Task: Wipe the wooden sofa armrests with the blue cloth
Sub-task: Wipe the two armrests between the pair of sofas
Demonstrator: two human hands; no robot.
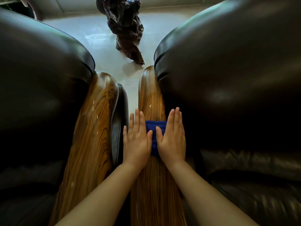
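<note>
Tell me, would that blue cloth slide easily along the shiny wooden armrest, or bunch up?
The blue cloth looks soft and folded, so probably floppy. The right armrest shines glossy, so it likely slides easily. Left hand and right hand press flat, probably limiting bunching.

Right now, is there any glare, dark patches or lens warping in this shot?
Head view: glare streaks on both wooden armrests, bright sheen on the floor, leather cushions nearly black, strong wide-angle bulging at the edges; hands and blue cloth are sharp.
</note>
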